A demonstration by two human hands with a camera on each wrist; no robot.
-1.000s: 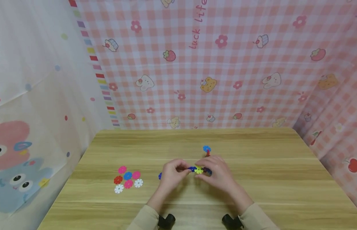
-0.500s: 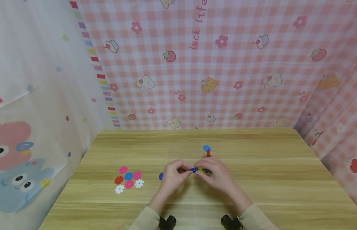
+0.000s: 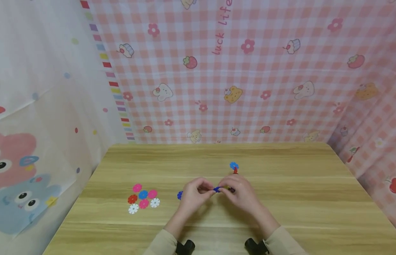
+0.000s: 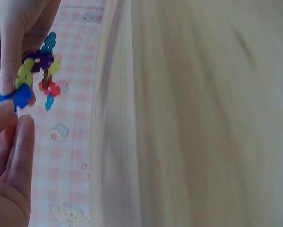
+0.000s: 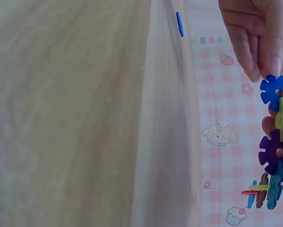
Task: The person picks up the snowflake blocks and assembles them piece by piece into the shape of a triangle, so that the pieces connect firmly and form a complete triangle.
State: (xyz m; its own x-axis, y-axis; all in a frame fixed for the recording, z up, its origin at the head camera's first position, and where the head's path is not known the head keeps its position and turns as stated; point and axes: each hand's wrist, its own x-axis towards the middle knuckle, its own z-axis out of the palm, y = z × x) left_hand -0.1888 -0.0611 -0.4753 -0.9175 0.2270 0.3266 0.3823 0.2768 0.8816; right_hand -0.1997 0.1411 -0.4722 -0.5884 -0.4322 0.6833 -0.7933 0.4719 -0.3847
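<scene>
Both hands meet over the middle of the table on a chain of interlocking snowflake discs. My left hand pinches the rim of the blue end disc between thumb and fingertips. My right hand holds the chain just behind it, fingers around the yellow disc. Beyond that come a purple disc and a teal disc, then brown, yellow, red and light blue ones. In the head view the light blue disc shows past the right knuckles, while the right fingers cover most of the chain.
Loose snowflake discs lie flat on the table's left: several pink, white, red and blue, among them a white disc. A single dark blue disc lies just left of my left hand, partly covered by it. Patterned cloth hangs behind the table.
The yellow disc, earlier face-on between the hands, has turned and now sits mostly behind the right fingers. The hands have drawn slightly closer together at the blue disc.
</scene>
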